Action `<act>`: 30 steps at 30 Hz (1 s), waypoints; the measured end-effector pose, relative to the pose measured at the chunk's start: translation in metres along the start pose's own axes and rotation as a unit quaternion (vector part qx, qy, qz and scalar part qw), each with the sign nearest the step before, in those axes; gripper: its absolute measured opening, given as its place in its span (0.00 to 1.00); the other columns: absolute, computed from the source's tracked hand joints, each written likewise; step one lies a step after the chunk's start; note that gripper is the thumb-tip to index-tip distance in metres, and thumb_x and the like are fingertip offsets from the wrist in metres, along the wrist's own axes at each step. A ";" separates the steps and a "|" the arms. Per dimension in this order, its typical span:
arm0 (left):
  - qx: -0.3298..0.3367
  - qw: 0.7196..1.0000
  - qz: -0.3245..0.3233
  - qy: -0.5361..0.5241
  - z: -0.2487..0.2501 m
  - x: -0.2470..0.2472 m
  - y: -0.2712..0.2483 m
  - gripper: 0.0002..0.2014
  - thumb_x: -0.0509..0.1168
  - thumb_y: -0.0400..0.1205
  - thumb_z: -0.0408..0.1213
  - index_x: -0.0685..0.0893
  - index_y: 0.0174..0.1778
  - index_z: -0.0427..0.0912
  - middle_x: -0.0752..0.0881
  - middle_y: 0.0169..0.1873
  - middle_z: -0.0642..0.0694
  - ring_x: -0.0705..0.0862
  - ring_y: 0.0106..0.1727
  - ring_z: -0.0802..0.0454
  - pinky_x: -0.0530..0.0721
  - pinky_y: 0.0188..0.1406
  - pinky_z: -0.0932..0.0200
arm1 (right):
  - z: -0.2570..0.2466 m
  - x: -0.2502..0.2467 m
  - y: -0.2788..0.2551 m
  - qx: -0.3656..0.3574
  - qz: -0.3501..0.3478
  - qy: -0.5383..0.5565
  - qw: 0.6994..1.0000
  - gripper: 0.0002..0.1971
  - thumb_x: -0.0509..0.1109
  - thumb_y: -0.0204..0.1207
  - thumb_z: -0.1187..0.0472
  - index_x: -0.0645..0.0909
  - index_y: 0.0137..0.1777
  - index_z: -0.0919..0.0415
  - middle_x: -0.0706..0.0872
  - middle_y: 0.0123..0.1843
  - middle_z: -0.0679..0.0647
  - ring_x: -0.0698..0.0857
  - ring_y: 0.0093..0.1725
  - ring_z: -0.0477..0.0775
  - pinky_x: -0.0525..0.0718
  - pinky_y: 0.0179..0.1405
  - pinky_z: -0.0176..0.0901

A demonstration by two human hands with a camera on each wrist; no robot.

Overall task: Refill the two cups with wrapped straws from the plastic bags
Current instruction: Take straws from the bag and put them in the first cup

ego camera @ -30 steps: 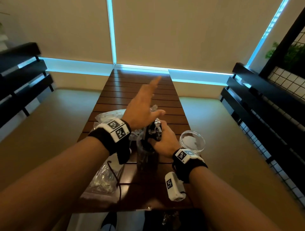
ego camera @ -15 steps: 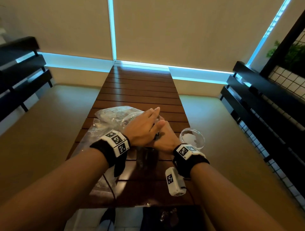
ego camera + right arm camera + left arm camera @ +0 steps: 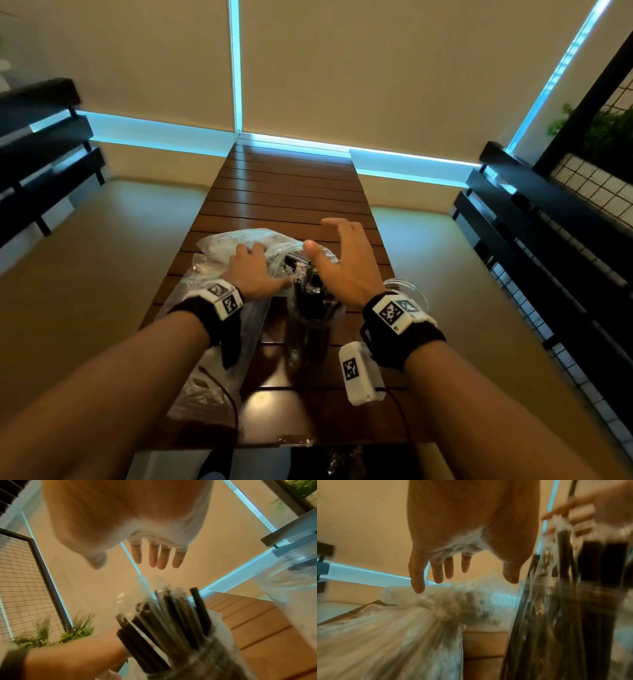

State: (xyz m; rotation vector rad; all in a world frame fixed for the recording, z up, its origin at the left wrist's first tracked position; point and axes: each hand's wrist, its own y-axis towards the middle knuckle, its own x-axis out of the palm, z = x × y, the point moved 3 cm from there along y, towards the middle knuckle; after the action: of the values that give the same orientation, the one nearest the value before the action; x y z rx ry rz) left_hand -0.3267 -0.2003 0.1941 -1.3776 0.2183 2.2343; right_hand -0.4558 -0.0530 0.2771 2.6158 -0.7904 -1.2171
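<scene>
A slatted wooden table (image 3: 291, 192) stands between dark benches (image 3: 534, 219), plants (image 3: 51, 632) behind.

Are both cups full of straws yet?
Not yet. One cup already stands packed with black wrapped straws. Right now both hands are open and hold nothing: the left hand reaches over a plastic bag, the right hand hovers above the full cup. The second cup, partly hidden behind the right wrist, shows no straws, so filling it is left.
</scene>
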 end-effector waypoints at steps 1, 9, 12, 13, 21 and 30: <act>-0.014 1.000 0.004 0.016 -0.002 0.008 0.000 0.53 0.70 0.64 0.74 0.64 0.79 0.45 0.66 0.73 0.36 0.72 0.74 0.34 0.79 0.69 0.37 | -0.004 0.001 0.005 -0.007 0.022 -0.016 1.000 0.18 0.69 0.79 0.45 0.79 0.65 0.51 0.78 0.63 0.48 0.78 0.64 0.48 0.80 0.66 0.51; -0.089 0.979 0.133 -0.125 0.002 -0.011 0.022 0.18 0.63 0.81 0.38 0.77 0.65 0.32 0.79 0.66 0.31 0.78 0.66 0.33 0.78 0.59 0.47 | -0.050 0.009 0.021 -0.131 0.027 -0.101 0.986 0.04 0.68 0.78 0.59 0.83 0.42 0.55 0.83 0.42 0.46 0.80 0.44 0.47 0.81 0.44 0.41; -0.103 0.942 0.224 -0.229 -0.003 -0.048 0.025 0.11 0.58 0.84 0.32 0.78 0.60 0.33 0.80 0.64 0.31 0.78 0.65 0.32 0.76 0.58 0.46 | -0.079 0.020 0.022 -0.171 -0.039 -0.120 0.977 0.06 0.68 0.78 0.61 0.83 0.41 0.57 0.83 0.41 0.48 0.79 0.40 0.46 0.75 0.39 0.33; -0.109 0.931 0.241 -0.251 -0.004 -0.059 0.025 0.10 0.57 0.84 0.32 0.77 0.59 0.34 0.81 0.64 0.31 0.79 0.64 0.32 0.76 0.58 0.46 | -0.087 0.026 0.023 -0.179 -0.073 -0.133 0.972 0.07 0.67 0.77 0.63 0.82 0.38 0.57 0.82 0.39 0.49 0.78 0.37 0.46 0.73 0.37 0.31; -0.033 0.925 0.266 -0.269 -0.028 -0.094 -0.016 0.03 0.55 0.87 0.34 0.70 0.53 0.38 0.79 0.54 0.38 0.78 0.52 0.43 0.72 0.44 0.51 | -0.079 0.097 0.045 -0.069 -0.154 -0.215 0.962 0.08 0.67 0.78 0.60 0.81 0.38 0.60 0.87 0.47 0.59 0.81 0.41 0.57 0.71 0.38 0.42; -0.017 0.942 0.235 -0.240 -0.062 -0.077 -0.054 0.06 0.53 0.89 0.39 0.68 0.53 0.40 0.81 0.51 0.39 0.80 0.49 0.41 0.76 0.45 0.50 | -0.071 0.163 0.038 0.060 -0.270 -0.024 0.961 0.14 0.60 0.80 0.49 0.84 0.53 0.55 0.87 0.51 0.57 0.85 0.52 0.59 0.85 0.55 0.52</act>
State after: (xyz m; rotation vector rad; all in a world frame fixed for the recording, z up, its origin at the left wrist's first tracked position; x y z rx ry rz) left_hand -0.2234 -0.2035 0.2388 -0.8045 0.3642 2.9027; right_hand -0.3313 -0.1766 0.2277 3.0268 -0.1476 -1.3910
